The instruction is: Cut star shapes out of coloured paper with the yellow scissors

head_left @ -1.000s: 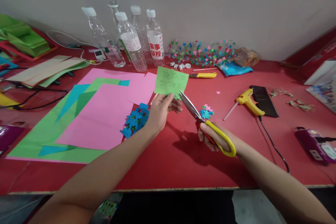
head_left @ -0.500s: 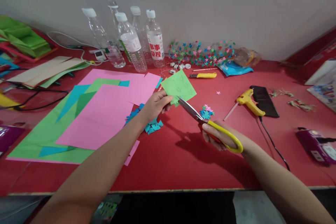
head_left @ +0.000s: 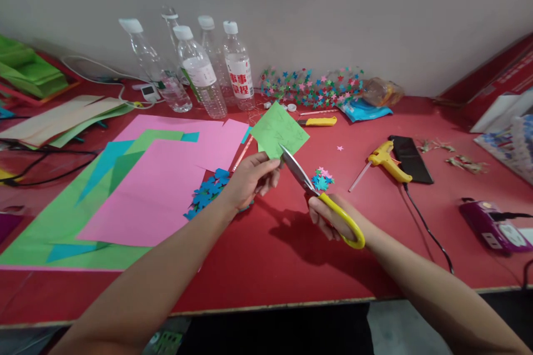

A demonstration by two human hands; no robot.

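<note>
Between the thumb and fingers of my left hand (head_left: 255,177) is a square of green paper (head_left: 278,128) with pencilled shapes on it, held up off the table. My right hand (head_left: 327,216) grips scissors (head_left: 297,171) by their yellow handle. The scissor tips meet the paper's lower edge, close to my left fingertips; whether the blades are parted I cannot tell. Blue paper pieces (head_left: 208,194) lie under my left wrist, partly hidden by it. Just right of the scissors sits a small heap of blue, green and pink paper stars (head_left: 322,179).
Large pink, green and blue sheets (head_left: 145,194) cover the left of the table. Several plastic bottles (head_left: 200,75) stand at the back beside a star-filled clear container (head_left: 312,87). A yellow cutter (head_left: 320,121), a corded glue gun (head_left: 386,161), a black phone (head_left: 412,160) and a purple power strip (head_left: 495,227) lie rightward.
The green paper has been turned in my left hand, a corner now pointing up. My right hand and the scissors have shifted slightly left. The whole view has shifted a little.
</note>
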